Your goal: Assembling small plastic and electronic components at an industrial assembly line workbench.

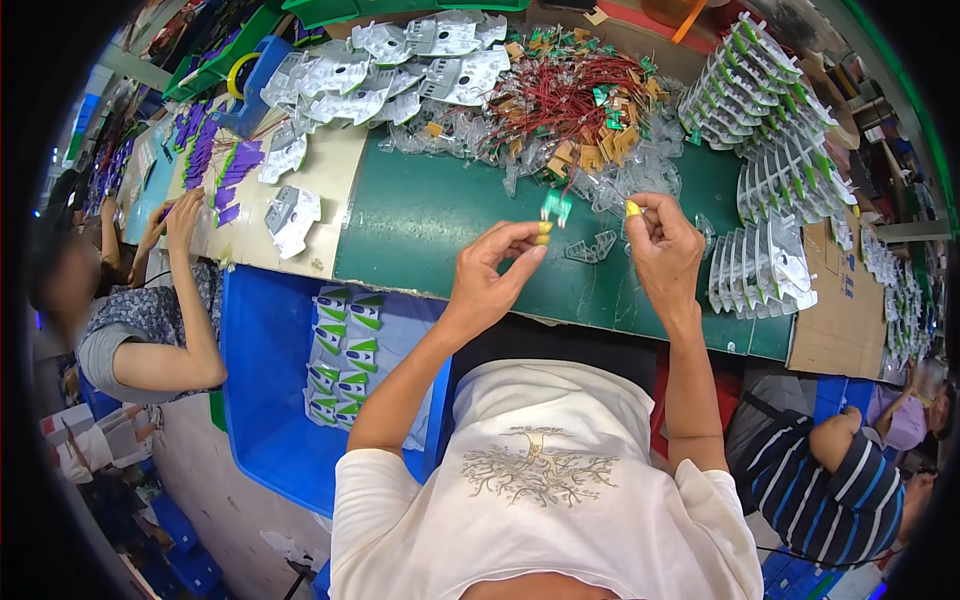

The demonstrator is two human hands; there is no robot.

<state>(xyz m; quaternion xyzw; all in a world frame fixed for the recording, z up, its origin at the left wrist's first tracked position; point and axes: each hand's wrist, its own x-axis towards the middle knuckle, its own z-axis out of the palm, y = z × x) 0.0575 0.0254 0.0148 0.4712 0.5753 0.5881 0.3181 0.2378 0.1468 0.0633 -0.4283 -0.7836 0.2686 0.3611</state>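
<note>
My left hand [492,272] has yellow covers on its fingertips and pinches the edge of a small green circuit board [557,206], which is slightly blurred. A red wire seems to run from the board toward the pile behind it. To the right, my right hand [667,243] is closed, with a yellow cover on one fingertip; what it pinches is too small to make out. Between the hands, a clear plastic part [590,247] lies on the green mat [430,215]. Beyond them is a heap of red wires [560,100] with green boards and tan pieces.
Clear plastic parts [440,137] surround the heap. White-and-grey housings [400,80] are piled at back left; stacked white-and-green housings [765,270] line the right. A blue bin [270,400] with housings stands below left. People sit at both sides; purple pieces [235,165] lie left.
</note>
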